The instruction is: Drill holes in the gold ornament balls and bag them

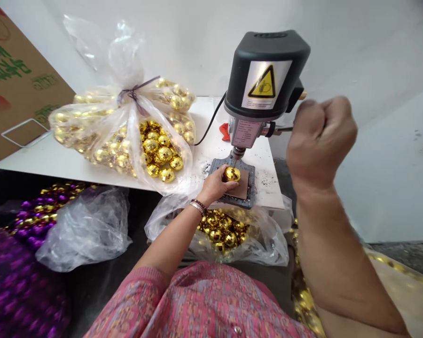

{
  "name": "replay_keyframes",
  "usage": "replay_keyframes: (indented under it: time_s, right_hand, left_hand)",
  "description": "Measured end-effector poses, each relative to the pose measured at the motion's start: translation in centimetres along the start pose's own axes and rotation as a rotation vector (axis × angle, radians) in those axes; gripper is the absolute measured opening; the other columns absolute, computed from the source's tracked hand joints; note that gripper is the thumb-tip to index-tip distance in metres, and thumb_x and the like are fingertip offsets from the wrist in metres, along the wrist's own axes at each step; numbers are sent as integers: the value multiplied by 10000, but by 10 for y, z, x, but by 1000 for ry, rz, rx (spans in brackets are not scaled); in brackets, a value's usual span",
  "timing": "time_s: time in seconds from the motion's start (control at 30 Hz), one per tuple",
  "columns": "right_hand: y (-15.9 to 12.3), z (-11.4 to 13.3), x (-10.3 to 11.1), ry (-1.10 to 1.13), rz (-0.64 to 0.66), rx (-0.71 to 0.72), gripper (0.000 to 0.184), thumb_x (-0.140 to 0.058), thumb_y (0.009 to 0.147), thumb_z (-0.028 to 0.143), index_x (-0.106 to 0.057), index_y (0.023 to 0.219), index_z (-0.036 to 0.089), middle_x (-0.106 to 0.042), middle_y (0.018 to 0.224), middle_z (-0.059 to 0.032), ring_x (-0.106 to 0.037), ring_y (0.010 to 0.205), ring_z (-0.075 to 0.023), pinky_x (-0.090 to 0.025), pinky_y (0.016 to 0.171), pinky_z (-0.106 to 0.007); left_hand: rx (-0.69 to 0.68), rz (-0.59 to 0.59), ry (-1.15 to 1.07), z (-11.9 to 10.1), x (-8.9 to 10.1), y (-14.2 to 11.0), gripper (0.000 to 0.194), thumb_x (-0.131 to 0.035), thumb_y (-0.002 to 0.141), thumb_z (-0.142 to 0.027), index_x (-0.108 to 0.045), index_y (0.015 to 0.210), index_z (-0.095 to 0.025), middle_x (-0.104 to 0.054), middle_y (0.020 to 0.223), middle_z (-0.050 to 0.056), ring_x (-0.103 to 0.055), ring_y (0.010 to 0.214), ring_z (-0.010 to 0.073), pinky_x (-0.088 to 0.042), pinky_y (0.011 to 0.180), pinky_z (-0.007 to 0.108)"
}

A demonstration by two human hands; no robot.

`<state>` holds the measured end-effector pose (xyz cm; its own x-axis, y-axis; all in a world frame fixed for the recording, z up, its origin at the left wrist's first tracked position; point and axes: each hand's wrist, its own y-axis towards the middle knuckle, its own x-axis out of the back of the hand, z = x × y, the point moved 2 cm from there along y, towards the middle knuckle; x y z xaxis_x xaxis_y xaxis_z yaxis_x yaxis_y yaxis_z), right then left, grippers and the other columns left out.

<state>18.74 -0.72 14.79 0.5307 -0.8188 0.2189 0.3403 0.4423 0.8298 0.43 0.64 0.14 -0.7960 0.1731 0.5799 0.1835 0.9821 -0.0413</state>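
My left hand is closed around a shiny gold ball, thumb on the near side and fingers on the far side. The ball rests on a brown board lying on the grey metal base of a small drill press. Directly above the ball is the drill bit; I cannot tell whether its tip has entered the ball. My right hand is raised in a fist at the end of the press's feed lever, gripping it; the lever's end is hidden inside the fist.
A tied clear bag of gold balls lies left on the white table. Below the front edge, another open bag holds gold balls. Purple and gold balls and a cardboard box are at left. Dark shavings surround the base.
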Motion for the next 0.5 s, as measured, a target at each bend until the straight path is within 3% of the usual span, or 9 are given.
replay_keyframes:
  time_s: [0.17, 0.3, 0.5]
  right_hand:
    - [35, 5, -3, -51, 156, -233, 369, -508, 1039, 322, -367, 735, 169, -442, 690, 42, -373, 695, -42, -248, 754, -244]
    - [34, 5, -2, -17, 116, -245, 387, -487, 1039, 285, -314, 706, 186, -412, 673, 37, -413, 704, -54, -250, 768, -266]
    - [33, 12, -2, -7, 120, -243, 378, -476, 1024, 233, -289, 698, 196, -377, 677, 14, -381, 706, -71, -243, 782, -290]
  left_hand:
    - [-111, -11, -193, 7, 4, -28, 518, -827, 781, -211, -673, 1275, -186, -728, 983, -2, -626, 821, 154, -496, 746, 249]
    - [-155, 10, -169, 13, 15, -60, 559, -842, 771, -230, -664, 1300, -192, -688, 944, -13, -554, 753, 125, -477, 716, 244]
    - [-192, 43, -149, 18, 26, -94, 550, -846, 811, -312, -648, 1311, -196, -703, 990, 7, -565, 770, 132, -492, 708, 255]
